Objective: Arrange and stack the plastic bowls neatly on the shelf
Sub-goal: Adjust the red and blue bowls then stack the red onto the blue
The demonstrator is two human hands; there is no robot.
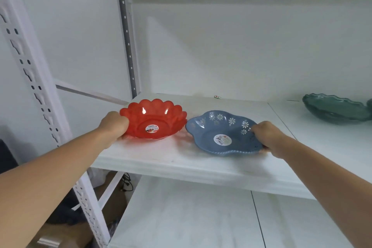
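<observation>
A red translucent bowl [156,118] with a scalloped rim sits on the white shelf [181,163] at the left. My left hand [114,127] grips its left rim. Beside it to the right sits a blue bowl [217,133] with white flower cut-outs, almost touching the red one. My right hand [265,135] holds the blue bowl's right rim. Each bowl has a round sticker in its middle. A dark green translucent bowl [336,108] stands apart at the far right of the same shelf.
A perforated white upright [32,78] rises at the front left of the rack. Another shelf board [191,217] lies below. Cardboard and dark items [66,223] sit on the floor at the lower left. A small tag [217,97] lies by the back wall.
</observation>
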